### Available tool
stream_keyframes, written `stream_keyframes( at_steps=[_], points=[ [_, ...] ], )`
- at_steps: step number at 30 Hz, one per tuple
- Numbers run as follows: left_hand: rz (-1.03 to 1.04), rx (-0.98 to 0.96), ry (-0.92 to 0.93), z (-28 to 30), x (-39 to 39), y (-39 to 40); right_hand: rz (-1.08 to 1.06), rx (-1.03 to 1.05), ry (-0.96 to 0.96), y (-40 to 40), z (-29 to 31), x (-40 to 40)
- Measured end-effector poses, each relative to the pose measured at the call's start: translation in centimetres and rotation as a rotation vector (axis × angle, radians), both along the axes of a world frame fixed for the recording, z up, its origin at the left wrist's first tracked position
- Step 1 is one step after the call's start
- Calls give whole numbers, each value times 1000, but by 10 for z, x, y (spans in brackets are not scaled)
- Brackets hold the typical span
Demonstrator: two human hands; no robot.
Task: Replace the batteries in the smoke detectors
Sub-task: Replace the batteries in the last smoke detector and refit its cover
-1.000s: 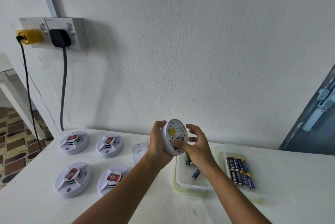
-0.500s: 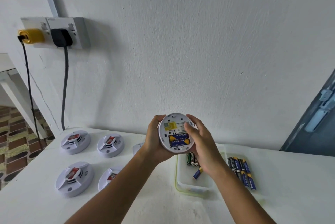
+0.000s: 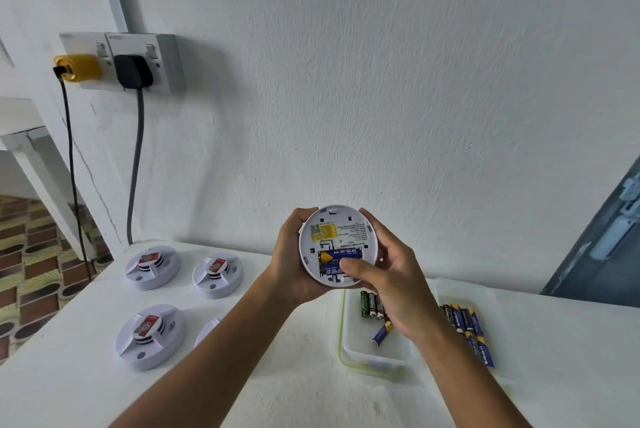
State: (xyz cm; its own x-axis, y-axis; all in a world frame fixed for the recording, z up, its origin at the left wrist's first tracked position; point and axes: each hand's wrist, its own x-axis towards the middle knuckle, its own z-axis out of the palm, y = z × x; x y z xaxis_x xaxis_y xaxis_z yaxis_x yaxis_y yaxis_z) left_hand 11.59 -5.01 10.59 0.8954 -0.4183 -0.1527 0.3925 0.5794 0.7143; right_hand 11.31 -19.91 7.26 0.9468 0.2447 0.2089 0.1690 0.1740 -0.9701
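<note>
A white tabletop (image 3: pixel 284 389) runs against the wall. At its left lie smoke detectors — two far (image 3: pixel 152 266) (image 3: pixel 216 274), one near (image 3: pixel 149 335), and a fourth (image 3: pixel 207 332) mostly hidden behind a forearm. To the right sits a clear green-rimmed tray (image 3: pixel 346 355) — it holds a few batteries (image 3: pixel 370 304). Just right of it lies a row of blue batteries (image 3: pixel 468 330).
</note>
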Motion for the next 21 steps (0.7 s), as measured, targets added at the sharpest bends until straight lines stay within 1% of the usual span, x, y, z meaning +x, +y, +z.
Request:
stream_keyframes(
  at_steps=[5, 10, 16, 21],
  points=[
    [20, 6, 8, 1, -3, 3, -29, -13, -47, 5, 4, -5],
    [34, 14, 1, 5, -7, 6, 22, -46, -46, 2, 8, -8],
    [53, 34, 23, 7, -9, 7, -27, -22, -75, 7, 8, -10],
    [67, 66, 54, 5, -9, 9, 27, -43, -53, 5, 8, -12]
  ],
)
